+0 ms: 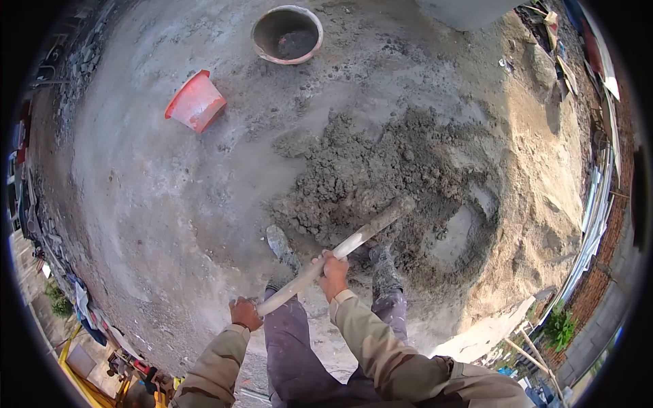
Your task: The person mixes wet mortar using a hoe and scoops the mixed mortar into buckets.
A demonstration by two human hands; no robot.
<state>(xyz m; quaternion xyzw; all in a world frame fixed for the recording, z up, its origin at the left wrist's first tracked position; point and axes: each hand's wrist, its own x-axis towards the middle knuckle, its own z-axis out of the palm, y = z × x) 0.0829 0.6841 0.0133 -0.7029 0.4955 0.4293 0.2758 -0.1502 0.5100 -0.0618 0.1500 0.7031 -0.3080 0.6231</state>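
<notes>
My left hand [246, 313] is closed round the near end of a long pale wooden tool handle [357, 238]. Further up the same handle, my right hand [333, 273] grips it with the fingers wrapped round. The handle slants up to the right over a heap of wet grey mortar [367, 163]. Its far end is dirty with mortar, and I cannot make out the tool's head there. Both my feet stand at the heap's near edge, one dusty boot [280, 245] left of the handle and the other partly beneath it.
A red bucket [197, 102] lies tipped on the dusty ground at upper left. Beyond the heap stands a round grey tub [288, 35] with some material inside. Sand [544, 190] borders the heap on the right. Long metal strips [597, 204] lie along the far right edge.
</notes>
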